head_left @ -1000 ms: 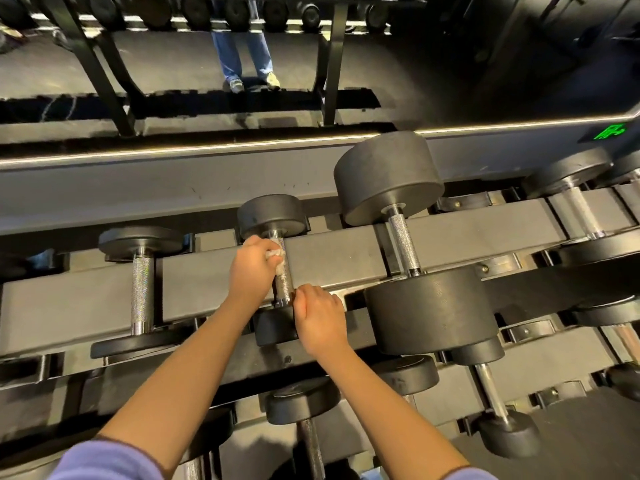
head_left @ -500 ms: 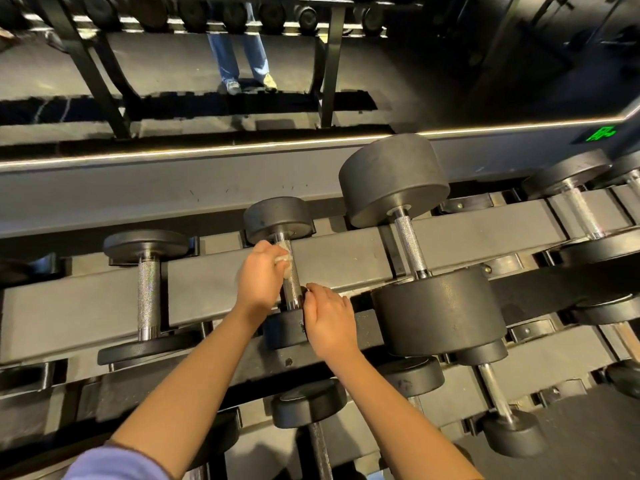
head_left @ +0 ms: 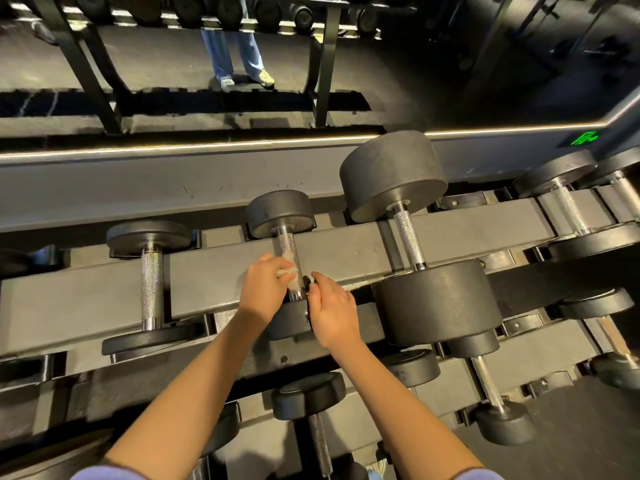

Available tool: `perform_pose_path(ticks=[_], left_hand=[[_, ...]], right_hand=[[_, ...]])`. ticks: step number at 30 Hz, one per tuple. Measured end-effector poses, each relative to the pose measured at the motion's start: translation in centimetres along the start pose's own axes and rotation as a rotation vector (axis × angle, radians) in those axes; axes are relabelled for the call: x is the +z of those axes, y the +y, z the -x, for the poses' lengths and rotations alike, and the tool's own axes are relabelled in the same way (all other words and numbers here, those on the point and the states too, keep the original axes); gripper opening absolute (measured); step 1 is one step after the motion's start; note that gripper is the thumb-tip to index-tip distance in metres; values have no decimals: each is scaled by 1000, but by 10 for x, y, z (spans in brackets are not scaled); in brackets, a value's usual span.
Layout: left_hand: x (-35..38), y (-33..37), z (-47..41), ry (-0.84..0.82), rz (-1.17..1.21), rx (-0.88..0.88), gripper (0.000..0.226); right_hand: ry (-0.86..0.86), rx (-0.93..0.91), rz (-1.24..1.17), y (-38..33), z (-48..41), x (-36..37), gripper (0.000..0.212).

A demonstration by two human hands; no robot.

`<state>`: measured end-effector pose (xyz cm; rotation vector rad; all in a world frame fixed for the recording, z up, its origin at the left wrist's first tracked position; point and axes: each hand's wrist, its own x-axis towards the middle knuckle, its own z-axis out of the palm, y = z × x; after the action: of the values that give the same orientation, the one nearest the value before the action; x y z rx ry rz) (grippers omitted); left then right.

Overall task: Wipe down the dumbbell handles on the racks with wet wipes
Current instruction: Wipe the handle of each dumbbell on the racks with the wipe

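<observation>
Knurled steel, the dumbbell handle (head_left: 288,244) under work belongs to the small dumbbell seated near the middle of the rack's upper rail (head_left: 86,296), its far head (head_left: 280,213) toward the back edge and its near head (head_left: 289,320) at the front edge. Left hand (head_left: 263,289) comes in from the left side of the handle, with fingers curled round a crumpled white wet wipe (head_left: 286,269) and pressing it against the lower half of the handle. Upper half of the handle is bare above the wipe. Right hand (head_left: 332,313) sits just right of the handle's base, fingers curled over the top rim of the near head and gripping it; fingertips lie close to the wipe, though I cannot tell whether they touch it. The two hands are near each other, with the handle and wipe between them. On the same rail, a slim dumbbell (head_left: 151,289) sits well to the left and a large dumbbell (head_left: 408,237) just to the right, its near head beside the right wrist. More dumbbells lie toward the right end of the rail. Lower tier carries another small dumbbell (head_left: 308,396) under the forearms. A mirror behind the rack shows jeans-clad legs (head_left: 235,53) and a green sign (head_left: 585,137).
</observation>
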<state>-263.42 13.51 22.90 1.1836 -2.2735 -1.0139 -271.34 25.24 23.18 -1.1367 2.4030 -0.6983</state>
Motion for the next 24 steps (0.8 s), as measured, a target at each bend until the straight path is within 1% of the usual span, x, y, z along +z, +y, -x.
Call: perform_pose_path(ticks=[4,5,7,9,12,14,17,19,21,22,24], left_hand=[[-9,-2,9,-138,-10,47,15],[-13,-2,8,-141,-6,61,14],[-20,1,5,-86,54,83,13],[-24,8,3,-59,155,72,14],[-24,16,4,-80,209,85,16],[-24,18,5,-69,193,83,18],[-31,20,6,-66,147,123,26],[-41,21,-1,18,66,219,36],[-50,19,-17,96,-39,266,48],[-53,18,-27,86,-85,259,51],[-54,13,-38,13,-169,237,51]], right_hand=[[-14,16,-10,1,-1,1,41],[-22,5,0,2,-1,1,43],[-31,-31,-2,2,-3,-5,45],[-40,-62,-119,0,-8,-13,41],[-97,-71,-429,-14,-18,-21,32],[-98,-8,-538,-23,-24,-23,24],[-25,82,-631,-24,-35,-25,11],[44,121,-581,-23,-41,-26,9],[51,125,-454,-23,-44,-25,10],[22,115,-382,-23,-44,-23,11],[-64,109,-289,-22,-45,-21,13]])
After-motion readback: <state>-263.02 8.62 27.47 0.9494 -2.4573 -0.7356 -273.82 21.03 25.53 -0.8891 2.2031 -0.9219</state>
